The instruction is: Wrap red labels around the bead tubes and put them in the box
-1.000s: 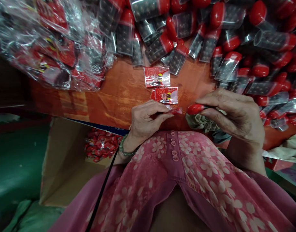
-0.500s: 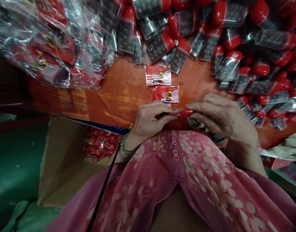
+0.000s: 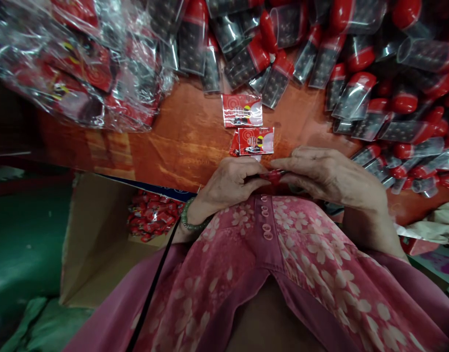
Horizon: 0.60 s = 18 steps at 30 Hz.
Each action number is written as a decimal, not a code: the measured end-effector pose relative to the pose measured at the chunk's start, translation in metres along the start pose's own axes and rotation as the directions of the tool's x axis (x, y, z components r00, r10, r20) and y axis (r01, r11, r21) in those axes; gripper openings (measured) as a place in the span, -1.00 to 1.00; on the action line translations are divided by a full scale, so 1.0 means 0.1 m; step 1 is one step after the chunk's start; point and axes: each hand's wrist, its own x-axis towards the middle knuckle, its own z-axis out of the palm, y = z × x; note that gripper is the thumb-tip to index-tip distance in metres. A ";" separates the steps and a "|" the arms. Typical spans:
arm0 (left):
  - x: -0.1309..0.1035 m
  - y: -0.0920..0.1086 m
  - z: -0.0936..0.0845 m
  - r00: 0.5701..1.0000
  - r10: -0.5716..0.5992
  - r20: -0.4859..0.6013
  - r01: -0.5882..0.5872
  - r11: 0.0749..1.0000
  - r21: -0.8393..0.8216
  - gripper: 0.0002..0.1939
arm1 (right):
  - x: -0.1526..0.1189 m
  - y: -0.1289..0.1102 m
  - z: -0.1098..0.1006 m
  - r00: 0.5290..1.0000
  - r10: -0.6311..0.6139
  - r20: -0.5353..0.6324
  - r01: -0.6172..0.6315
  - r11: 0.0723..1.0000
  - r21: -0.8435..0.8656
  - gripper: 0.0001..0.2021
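At the table edge, close in front of my body, both hands meet around a small red-capped bottle [image 3: 273, 174]. My left hand [image 3: 233, 181] pinches the opening of what looks like a thin plastic packet; the fingers cover most of it. My right hand [image 3: 325, 173] has its fingers closed over the bottle's body, with the red end pointing left into the packet. Just beyond my fingertips lie flat red printed packets: one packet [image 3: 256, 141] overlaps another, and a further packet [image 3: 242, 110] sits behind them.
Many clear bottles with red caps and dark beads [image 3: 356, 95] are heaped across the back and right of the orange table [image 3: 187, 142]. A clear bag of red packets [image 3: 99, 73] lies at left. Below the edge, a cardboard box [image 3: 96, 244] holds filled red packets [image 3: 154, 212].
My right hand has moved left, toward my left hand, pushing the bottle's red end further into the packet. The view has shifted slightly.
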 end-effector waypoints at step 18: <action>0.07 0.00 0.24 0.860 -0.499 -0.111 0.279 0.640 -0.716 -0.52 | 0.19 0.20 0.52 0.814 0.499 -0.297 -0.046 0.566 0.823 -0.71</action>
